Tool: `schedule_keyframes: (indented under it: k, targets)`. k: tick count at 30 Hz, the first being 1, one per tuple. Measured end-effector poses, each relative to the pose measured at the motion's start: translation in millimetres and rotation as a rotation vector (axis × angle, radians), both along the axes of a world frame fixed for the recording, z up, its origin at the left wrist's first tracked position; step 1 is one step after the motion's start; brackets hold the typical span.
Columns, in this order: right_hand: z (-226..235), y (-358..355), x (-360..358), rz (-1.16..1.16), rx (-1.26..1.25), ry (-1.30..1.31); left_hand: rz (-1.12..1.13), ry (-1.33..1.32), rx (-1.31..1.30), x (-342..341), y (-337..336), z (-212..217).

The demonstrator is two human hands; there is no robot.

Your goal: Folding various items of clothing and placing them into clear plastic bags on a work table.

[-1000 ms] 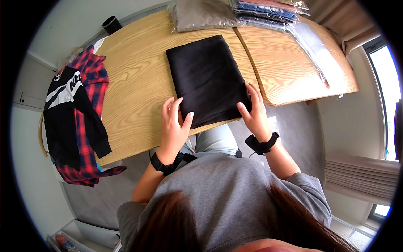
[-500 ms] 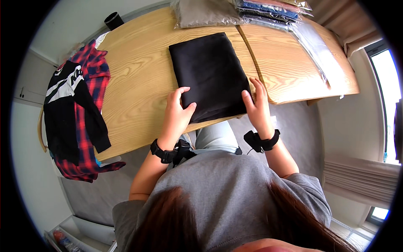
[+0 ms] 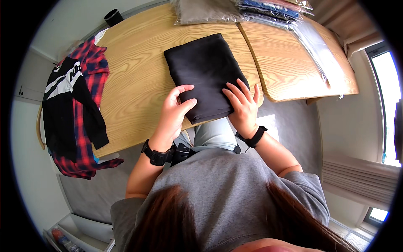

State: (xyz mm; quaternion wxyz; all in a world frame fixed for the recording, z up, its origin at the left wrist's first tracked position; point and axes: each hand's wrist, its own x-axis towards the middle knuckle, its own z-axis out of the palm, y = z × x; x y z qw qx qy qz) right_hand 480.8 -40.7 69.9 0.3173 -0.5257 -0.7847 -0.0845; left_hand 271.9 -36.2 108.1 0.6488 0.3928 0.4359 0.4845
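A black garment [image 3: 205, 63], folded into a neat rectangle, lies slightly askew on the wooden table, its near end at the front edge. My left hand [image 3: 172, 109] is at its near left corner, thumb and index finger apart with their tips on the cloth. The other fingers of that hand are mostly hidden. My right hand [image 3: 244, 105] lies over the near right corner, fingers spread flat on top of the fabric.
A black printed sweatshirt [image 3: 58, 113] and a red plaid shirt [image 3: 94, 71] are draped at the table's left end. Bagged folded clothes [image 3: 268, 10] and clear plastic bags [image 3: 315, 50] lie at the far right. A seam [image 3: 252, 54] divides the tabletop. A black cup-shaped container [image 3: 113, 17] stands far left.
My right hand has shifted left from the garment's side onto its top, spreading its fingers. The garment has turned slightly counterclockwise and shifted left. My left hand stays at the corner.
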Motion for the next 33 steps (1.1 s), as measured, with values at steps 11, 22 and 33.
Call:
schedule_keyframes:
  k: [11, 22, 33]
  targets:
    - [52.9, 25.2, 23.8, 0.357, -0.207, -0.083, -0.49, 1.129, 0.806, -20.5, -26.7, 18.0]
    - [133.1, 72.8, 20.1, 0.621, -1.078, -0.275, -0.304, 0.499, 0.438, -30.1, -1.1, -10.1]
    - [21.5, 186.2, 64.7, 0.46, -1.86, 0.748, -0.477, 0.023, -0.585, -49.9, 78.0, -17.7]
